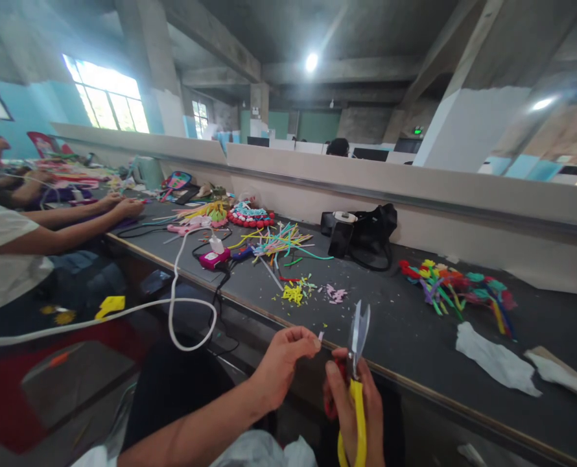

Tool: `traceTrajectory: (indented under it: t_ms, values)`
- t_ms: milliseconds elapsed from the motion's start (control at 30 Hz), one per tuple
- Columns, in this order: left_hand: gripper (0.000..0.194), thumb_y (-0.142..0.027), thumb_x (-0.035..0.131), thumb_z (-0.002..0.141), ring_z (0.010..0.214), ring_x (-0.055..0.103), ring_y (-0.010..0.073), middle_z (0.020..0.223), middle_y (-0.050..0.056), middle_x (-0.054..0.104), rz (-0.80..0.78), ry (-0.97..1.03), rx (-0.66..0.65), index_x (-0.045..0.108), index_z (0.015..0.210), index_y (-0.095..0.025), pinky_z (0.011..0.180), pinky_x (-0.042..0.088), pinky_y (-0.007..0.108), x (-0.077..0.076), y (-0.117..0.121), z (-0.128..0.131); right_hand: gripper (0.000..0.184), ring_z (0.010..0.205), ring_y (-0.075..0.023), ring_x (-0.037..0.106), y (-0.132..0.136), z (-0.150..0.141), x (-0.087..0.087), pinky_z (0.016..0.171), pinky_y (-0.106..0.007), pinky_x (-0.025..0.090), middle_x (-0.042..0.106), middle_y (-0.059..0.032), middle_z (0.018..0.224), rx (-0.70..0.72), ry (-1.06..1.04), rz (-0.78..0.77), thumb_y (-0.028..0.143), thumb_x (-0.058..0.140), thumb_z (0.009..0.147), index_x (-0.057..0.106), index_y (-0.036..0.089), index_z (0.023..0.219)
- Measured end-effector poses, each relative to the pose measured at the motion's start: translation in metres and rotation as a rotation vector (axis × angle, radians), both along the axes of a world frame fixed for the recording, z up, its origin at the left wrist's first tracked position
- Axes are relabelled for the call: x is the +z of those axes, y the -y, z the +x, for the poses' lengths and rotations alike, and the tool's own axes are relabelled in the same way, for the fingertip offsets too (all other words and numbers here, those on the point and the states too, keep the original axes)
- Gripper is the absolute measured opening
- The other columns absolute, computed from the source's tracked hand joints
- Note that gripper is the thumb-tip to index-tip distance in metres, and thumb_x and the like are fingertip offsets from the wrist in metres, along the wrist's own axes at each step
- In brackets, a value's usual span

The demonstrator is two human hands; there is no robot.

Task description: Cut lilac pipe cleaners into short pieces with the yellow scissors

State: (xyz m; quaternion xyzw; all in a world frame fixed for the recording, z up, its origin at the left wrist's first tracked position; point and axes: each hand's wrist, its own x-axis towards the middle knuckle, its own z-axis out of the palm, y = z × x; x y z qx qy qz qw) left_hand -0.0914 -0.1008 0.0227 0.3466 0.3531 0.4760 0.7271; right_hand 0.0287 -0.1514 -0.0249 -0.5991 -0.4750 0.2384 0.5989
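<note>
My left hand (288,363) pinches a short pale pink strip (321,336) between thumb and fingertips, just off the table's front edge. In my right hand (354,402) is a pair of scissors (358,344), blades pointing up and slightly apart. One yellow handle loop shows below my fingers, and a red part is half hidden behind them. The strip and the blades are apart. Beyond my hands, small cut yellow pieces (293,294) and pink pieces (336,294) lie in loose piles on the dark table (405,350).
Behind the piles lie long coloured strips (286,240), a magenta device (214,258) and a white cable (174,292) looping past the edge. A black bag (373,233) rests by the partition. Colourful flower-like pieces (458,285) and white paper (497,360) lie right. A co-worker's arms (84,217) reach in from the left.
</note>
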Motion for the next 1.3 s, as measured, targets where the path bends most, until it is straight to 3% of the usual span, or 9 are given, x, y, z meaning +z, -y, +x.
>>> traceTrajectory:
  t_ms: [100,200,500,1067,1300]
  values:
    - [0.012,-0.018,0.070,0.065,0.057,0.046,0.0091,0.059,-0.002,0.054,0.026,0.068,-0.015,0.060,0.059,-0.014,0.059,0.036,0.022,0.002,0.001,0.000,0.044,0.060,-0.0141,0.065,-0.006,0.008,0.003,0.057,-0.022,0.053,0.069,-0.0042,0.082,0.121,0.103,-0.005,0.053,0.055,0.084,0.061,0.016,0.107]
    - [0.010,-0.020,0.070,0.066,0.060,0.050,0.0103,0.063,-0.001,0.057,0.032,0.109,-0.017,0.062,0.064,-0.014,0.063,0.039,0.023,0.006,0.000,0.001,0.039,0.071,-0.0174,0.069,-0.007,0.010,0.002,0.063,-0.023,0.055,0.072,-0.0071,0.092,0.209,0.219,-0.002,0.050,0.053,0.085,0.066,0.018,0.104]
    - [0.011,-0.022,0.071,0.066,0.060,0.048,0.0090,0.062,-0.001,0.055,0.043,0.108,0.036,0.063,0.065,-0.014,0.062,0.037,0.022,0.003,-0.005,0.001,0.035,0.069,-0.0170,0.070,0.011,-0.001,-0.014,0.062,-0.019,0.054,0.072,-0.0037,0.077,0.272,0.255,-0.027,0.047,0.050,0.088,0.069,0.019,0.088]
    - [0.013,-0.020,0.071,0.068,0.052,0.045,0.0073,0.058,-0.002,0.053,-0.006,0.118,0.005,0.061,0.064,-0.013,0.053,0.033,0.021,-0.001,-0.003,0.005,0.051,0.058,-0.0155,0.061,0.020,-0.013,-0.009,0.056,-0.021,0.046,0.065,-0.0002,0.063,0.114,0.106,-0.069,0.066,0.048,0.083,0.069,0.020,0.077]
    - [0.012,-0.019,0.069,0.069,0.054,0.045,0.0077,0.059,-0.002,0.052,0.008,0.121,-0.004,0.060,0.064,-0.013,0.055,0.034,0.021,-0.002,-0.004,0.005,0.045,0.057,-0.0138,0.059,0.021,-0.009,-0.011,0.056,-0.020,0.045,0.065,0.0004,0.065,0.168,0.148,-0.077,0.060,0.049,0.086,0.065,0.020,0.074]
